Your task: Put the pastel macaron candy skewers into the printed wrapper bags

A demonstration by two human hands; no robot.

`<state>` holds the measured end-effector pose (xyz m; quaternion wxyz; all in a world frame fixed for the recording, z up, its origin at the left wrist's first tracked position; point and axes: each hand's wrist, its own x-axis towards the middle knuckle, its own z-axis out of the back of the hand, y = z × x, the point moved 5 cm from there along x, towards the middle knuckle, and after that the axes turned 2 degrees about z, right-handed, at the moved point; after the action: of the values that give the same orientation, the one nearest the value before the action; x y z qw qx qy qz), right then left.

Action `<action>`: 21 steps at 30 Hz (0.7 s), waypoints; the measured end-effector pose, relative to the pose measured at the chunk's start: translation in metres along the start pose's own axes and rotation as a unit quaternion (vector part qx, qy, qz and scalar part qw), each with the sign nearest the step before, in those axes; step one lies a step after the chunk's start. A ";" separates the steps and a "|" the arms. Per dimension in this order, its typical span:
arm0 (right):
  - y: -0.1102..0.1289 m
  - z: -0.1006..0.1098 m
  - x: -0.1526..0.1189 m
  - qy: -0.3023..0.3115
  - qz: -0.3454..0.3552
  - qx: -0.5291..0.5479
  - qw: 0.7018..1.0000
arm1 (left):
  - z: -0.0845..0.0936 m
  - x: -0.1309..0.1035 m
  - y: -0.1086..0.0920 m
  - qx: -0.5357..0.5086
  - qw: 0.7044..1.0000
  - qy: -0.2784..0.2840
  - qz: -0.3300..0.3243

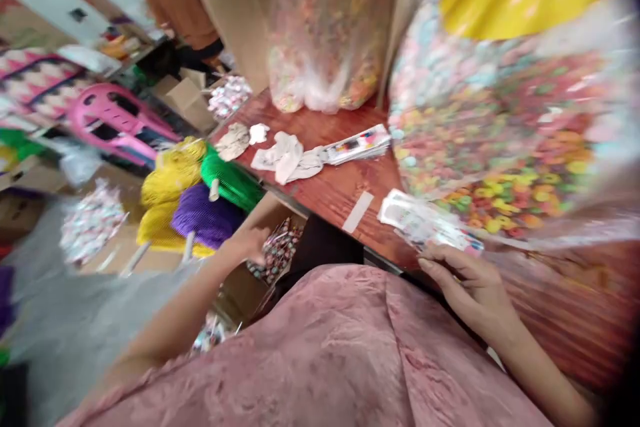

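My left hand (253, 245) reaches over an open cardboard box beside the table, at the edge of a heap of small wrapped candies (281, 250). It is blurred, and its fingers cannot be made out well. On the table's front edge, my right hand (465, 277) rests by a spread stack of printed packets (430, 223), with thumb and forefinger close together at the stack's lower edge. Whether anything is between those fingertips is too small to tell. A large clear bag of colourful ring-shaped pieces (500, 133) stands behind the stack.
Crumpled whitish gloves (290, 159), a second packet pile (357, 145) and a pale strip (357, 211) lie on the red-brown table (325, 193). Behind stands a cardboard box (243, 27) with a filled bag. Yellow, purple (207, 217) and green net rolls are left. A person (175, 0) stands farther back.
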<state>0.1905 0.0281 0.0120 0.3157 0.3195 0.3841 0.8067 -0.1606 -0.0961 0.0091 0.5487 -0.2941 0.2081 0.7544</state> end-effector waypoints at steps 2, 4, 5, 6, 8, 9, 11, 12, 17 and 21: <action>-0.005 0.009 -0.011 -0.038 -0.013 -0.029 0.999 | -0.003 0.007 -0.028 0.038 0.998 0.021 -0.040; -0.007 0.017 -0.021 -0.095 -0.035 -0.060 0.993 | 0.007 0.013 -0.084 0.040 0.986 -0.019 -0.160; -0.007 0.020 -0.026 -0.127 -0.049 -0.075 0.988 | 0.016 0.013 -0.118 0.026 0.966 -0.069 -0.248; -0.007 0.022 -0.032 -0.157 -0.063 -0.089 0.982 | 0.025 0.012 -0.154 0.017 0.934 -0.118 -0.337; -0.005 0.025 -0.046 -0.202 -0.084 -0.116 0.969 | 0.037 0.012 -0.220 0.060 0.862 -0.195 -0.464; -0.003 0.027 -0.053 -0.219 -0.089 -0.127 0.963 | 0.040 0.015 -0.246 0.092 0.837 -0.231 -0.487; -0.002 0.037 -0.069 -0.242 -0.094 -0.148 0.954 | 0.041 0.027 -0.284 0.147 0.811 -0.279 -0.492; -0.003 0.046 -0.079 -0.258 -0.100 -0.163 0.947 | 0.040 0.034 -0.295 0.166 0.804 -0.290 -0.492; -0.024 0.132 -0.150 -0.390 -0.201 -0.298 0.847 | 0.034 0.062 -0.296 0.176 0.741 -0.373 -0.530; -0.050 0.196 -0.200 -0.391 -0.392 -0.434 0.710 | 0.037 0.056 -0.285 0.132 0.725 -0.415 -0.534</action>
<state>0.4715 -0.0157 0.0142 0.8298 0.2549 -0.0756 0.4906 0.0896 0.0558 0.0009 0.9254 0.0609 -0.1343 0.3490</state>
